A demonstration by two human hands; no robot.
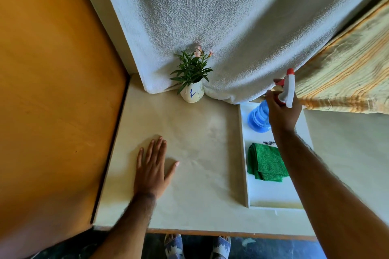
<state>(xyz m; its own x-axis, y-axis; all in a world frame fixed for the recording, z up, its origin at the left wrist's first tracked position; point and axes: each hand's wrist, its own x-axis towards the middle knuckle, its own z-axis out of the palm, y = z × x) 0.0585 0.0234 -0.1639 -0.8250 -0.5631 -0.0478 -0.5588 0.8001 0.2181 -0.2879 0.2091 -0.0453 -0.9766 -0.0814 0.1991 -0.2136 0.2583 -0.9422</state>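
My right hand [282,109] grips the neck of a blue spray bottle [257,119] with a white and red trigger head, at the far end of a white tray [245,164]. A folded green cloth [266,162] lies in the middle of that tray. My left hand [151,168] rests flat on the cream tabletop [200,136], fingers straight and spread, left of the tray.
A small white vase with a green plant and pink flowers [192,82] stands at the back against a hanging white towel [221,17]. An orange wall [52,90] borders the table's left side. A striped yellow cloth [347,73] lies at the right.
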